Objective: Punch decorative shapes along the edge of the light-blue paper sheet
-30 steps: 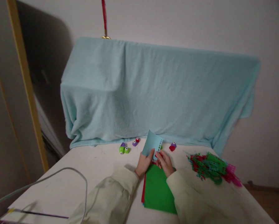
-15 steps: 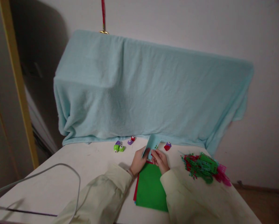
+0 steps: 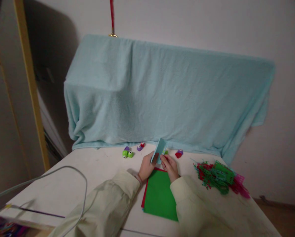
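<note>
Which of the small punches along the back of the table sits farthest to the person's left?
The green punch. It lies left of the purple-and-red one, while the red one sits beyond the right hand.

Both sleeved forearms extend forward over the table, converging; left hand and right hand meet close together (fingers pinched).

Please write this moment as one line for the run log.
left hand: holds light blue paper | right hand: pinches same paper | under hands: green sheet | right: punched scraps
</note>
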### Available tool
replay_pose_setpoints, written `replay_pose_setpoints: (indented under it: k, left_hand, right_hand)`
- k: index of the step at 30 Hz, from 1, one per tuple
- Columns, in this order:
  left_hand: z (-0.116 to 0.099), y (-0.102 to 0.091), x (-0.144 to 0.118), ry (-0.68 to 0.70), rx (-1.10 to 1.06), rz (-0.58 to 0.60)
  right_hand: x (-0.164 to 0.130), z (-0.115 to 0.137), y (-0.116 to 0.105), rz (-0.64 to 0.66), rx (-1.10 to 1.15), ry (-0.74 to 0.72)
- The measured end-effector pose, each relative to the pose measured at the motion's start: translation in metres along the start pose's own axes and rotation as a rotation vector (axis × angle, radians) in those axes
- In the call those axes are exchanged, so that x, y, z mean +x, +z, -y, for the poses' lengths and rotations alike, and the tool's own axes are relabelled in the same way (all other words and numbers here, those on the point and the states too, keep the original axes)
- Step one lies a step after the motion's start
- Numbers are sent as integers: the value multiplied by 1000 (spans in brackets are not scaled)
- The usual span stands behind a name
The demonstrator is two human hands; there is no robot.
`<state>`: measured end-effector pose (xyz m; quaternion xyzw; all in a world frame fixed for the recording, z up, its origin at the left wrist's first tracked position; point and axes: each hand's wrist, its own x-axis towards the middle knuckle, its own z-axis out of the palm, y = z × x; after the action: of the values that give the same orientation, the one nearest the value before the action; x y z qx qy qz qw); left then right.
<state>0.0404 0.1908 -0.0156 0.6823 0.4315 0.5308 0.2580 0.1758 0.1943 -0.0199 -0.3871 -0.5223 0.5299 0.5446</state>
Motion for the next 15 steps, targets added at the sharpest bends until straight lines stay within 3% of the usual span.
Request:
replay_pose_setpoints:
  k: [7,15]
  left_hand:
    - [-2,3,2,-4,-7,-26]
    - [7,9,1,-94,-55,-88]
  right_hand:
    - [4,-4,-3,-15,44,112]
    - [3,1,-4,-42,45,54]
